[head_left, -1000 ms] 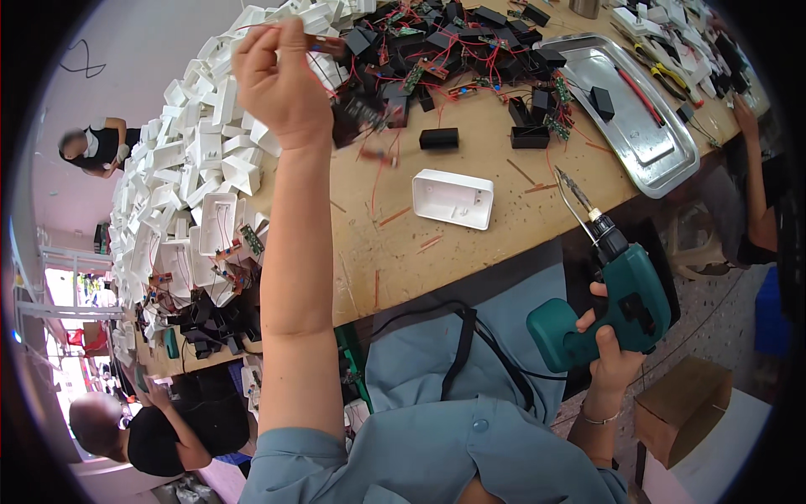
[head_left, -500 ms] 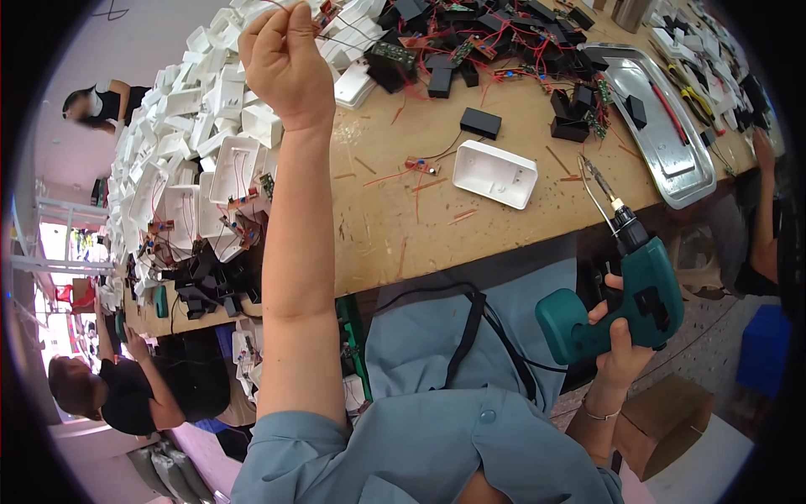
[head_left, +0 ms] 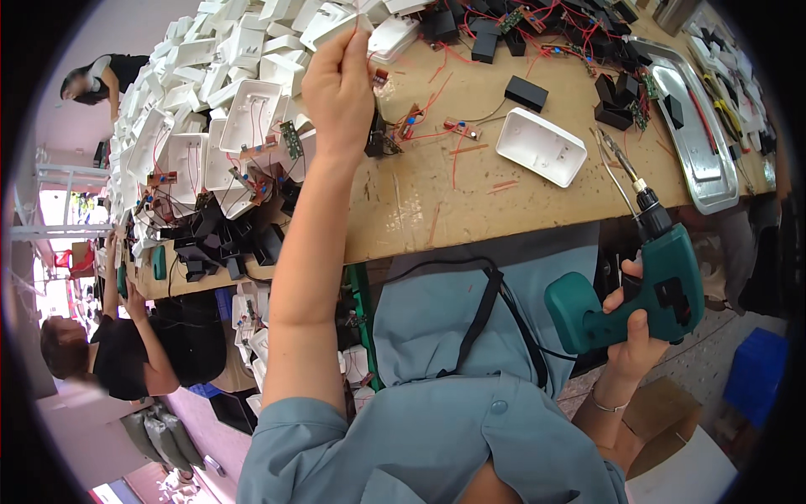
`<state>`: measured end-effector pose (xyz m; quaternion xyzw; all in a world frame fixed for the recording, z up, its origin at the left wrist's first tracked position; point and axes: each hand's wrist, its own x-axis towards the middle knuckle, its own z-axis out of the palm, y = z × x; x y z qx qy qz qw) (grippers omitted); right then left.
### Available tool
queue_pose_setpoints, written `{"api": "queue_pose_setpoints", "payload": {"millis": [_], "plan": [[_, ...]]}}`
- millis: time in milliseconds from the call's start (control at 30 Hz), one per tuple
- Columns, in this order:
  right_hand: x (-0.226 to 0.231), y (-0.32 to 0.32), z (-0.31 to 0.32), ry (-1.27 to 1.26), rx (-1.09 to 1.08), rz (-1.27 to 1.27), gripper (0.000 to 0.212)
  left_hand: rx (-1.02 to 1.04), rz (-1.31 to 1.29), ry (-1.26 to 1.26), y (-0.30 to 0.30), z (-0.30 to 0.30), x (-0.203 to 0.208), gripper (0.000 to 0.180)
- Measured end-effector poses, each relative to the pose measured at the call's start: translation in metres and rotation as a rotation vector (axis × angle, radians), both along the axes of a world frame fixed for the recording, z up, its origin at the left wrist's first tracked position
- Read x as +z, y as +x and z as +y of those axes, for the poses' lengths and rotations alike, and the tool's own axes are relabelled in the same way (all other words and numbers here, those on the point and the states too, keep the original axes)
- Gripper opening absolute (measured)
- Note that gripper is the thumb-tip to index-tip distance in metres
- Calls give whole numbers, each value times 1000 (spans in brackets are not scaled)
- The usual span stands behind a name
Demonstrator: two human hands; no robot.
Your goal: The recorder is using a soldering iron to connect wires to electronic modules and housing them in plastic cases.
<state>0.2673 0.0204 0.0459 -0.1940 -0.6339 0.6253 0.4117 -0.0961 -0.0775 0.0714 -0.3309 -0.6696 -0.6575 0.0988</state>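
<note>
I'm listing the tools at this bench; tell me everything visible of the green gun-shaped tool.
The green gun-shaped tool has a plastic-looking body, a black side panel, a black collar, a narrow metal tip and a thin metal tube alongside. A green block ends its grip. The right hand holds it, tip angled up and left in the picture.

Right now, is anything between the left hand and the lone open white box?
Yes: in this view, small red-wired circuit boards show between the left hand and the white box, the nearest one just off the box's left end.
</note>
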Motion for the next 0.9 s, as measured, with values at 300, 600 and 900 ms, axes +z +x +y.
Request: {"api": "queue_pose_setpoints", "payload": {"millis": [300, 600, 900], "plan": [[3, -5, -6, -24, -35, 13, 63, -107, 142, 197, -26, 38, 61, 14], [4, -6, -2, -42, -49, 2, 61, -306, -322, 217, -20, 56, 73, 16], [9, -4, -6, -75, -103, -3, 62, -341, -396, 271, -43, 58, 81, 16]]}}
